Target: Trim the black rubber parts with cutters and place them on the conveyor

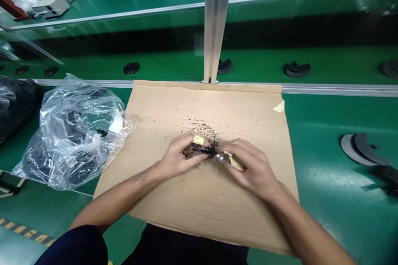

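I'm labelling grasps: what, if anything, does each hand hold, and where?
The left hand pinches a small black part across its long sides. The right hand holds a shiny-tipped tool; where along it cannot be told.

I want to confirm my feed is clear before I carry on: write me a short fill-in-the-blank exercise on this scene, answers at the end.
1. The left hand holds a small part whose colour is ____.
2. The cardboard sheet lies on a workbench whose colour is ____.
3. The clear plastic bag lies on the person's ____ side.
4. The wrap on a finger of the left hand is pale ____ in colour.

Missing words: black; green; left; yellow.
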Motion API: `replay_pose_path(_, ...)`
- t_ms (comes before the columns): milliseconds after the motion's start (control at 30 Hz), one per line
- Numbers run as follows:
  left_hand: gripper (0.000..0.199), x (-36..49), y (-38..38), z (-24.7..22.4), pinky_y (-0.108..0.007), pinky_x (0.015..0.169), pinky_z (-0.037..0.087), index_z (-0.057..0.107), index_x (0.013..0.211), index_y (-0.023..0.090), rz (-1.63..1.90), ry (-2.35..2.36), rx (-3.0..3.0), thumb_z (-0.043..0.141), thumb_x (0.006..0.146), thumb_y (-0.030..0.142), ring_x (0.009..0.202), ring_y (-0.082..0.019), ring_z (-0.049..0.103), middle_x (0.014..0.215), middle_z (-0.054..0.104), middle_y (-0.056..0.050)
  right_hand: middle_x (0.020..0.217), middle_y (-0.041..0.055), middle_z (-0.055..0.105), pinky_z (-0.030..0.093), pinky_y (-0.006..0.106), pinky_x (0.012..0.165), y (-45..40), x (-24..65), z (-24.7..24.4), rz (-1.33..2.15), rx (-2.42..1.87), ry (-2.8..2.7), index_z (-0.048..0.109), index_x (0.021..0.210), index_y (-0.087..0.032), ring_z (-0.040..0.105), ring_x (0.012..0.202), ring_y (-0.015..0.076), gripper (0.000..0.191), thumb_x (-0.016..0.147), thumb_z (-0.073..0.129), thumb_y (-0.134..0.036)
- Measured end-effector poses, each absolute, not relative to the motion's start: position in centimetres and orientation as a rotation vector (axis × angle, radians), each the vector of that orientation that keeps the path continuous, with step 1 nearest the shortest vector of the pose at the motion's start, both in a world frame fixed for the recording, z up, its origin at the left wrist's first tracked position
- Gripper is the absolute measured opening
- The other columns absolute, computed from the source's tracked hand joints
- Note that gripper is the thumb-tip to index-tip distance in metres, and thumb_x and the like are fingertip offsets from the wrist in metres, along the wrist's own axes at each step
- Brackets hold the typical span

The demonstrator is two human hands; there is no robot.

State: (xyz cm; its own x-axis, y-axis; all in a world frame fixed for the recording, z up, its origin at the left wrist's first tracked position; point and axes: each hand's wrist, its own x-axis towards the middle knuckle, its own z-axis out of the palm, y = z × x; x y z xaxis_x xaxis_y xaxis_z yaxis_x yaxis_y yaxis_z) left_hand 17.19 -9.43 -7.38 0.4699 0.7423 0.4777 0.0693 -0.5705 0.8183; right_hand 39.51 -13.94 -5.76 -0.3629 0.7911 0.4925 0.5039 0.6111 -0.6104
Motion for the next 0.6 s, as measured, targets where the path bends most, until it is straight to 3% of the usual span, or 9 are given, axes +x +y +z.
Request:
replay_pose_path(133, 0.026, 16.9, -9.4, -7.7, -0.035, 0.078, 0.059, 0.065, 0.116, 0.015, 1.060, 0.692, 2.459, 0.057, 0.091, 0.009, 0.093, -0.020, 0.066, 0.104, 0.071, -0.010, 0.087, 0.0075, 0.071, 0.047, 0.033, 0.064, -14.4, 38.9, -6.1, 0.196, -0.940, -2.189, 0.064, 0.105, -0.016, 0.063, 0.075, 0.0183, 0.015, 0.094, 0.056, -0.010)
replay_pose_path(333, 0.036, 16.8, -9.1, -7.9, -0.032, 0.079, 0.060, 0.066, 0.114, 0.013, 1.084, 0.682, 2.325, 0.052, 0.084, 0.001, 0.097, -0.019, 0.067, 0.103, 0.071, -0.010, 0.095, 0.0064, 0.071, 0.052, 0.032, 0.065, -14.1, 39.9, -4.5, 0.564, -0.939, -1.852, 0.063, 0.111, -0.021, 0.066, 0.078, 0.0176, 0.024, 0.090, 0.066, -0.011)
replay_pose_path(467, 0.035, 17.0, -9.0, -7.6, -0.035, 0.088, 0.059, 0.069, 0.111, 0.016, 1.130, 0.677, 2.131, 0.056, 0.082, 0.000, 0.101, -0.018, 0.069, 0.102, 0.075, -0.007, 0.096, 0.0079, 0.071, 0.048, 0.036, 0.070, -13.1, 41.3, -4.6, 0.165, -1.158, -2.034, 0.064, 0.114, -0.022, 0.063, 0.082, 0.0214, 0.024, 0.091, 0.066, -0.016)
replay_pose_path(600, 0.027, 17.1, -9.4, -7.7, -0.032, 0.081, 0.060, 0.070, 0.114, 0.016, 1.108, 0.649, 2.057, 0.065, 0.088, 0.010, 0.093, -0.017, 0.072, 0.100, 0.077, -0.008, 0.094, 0.0089, 0.071, 0.042, 0.034, 0.069, -12.7, 41.4, -5.5, -0.011, -1.123, -2.218, 0.061, 0.112, -0.017, 0.058, 0.082, 0.0208, 0.018, 0.095, 0.060, -0.016)
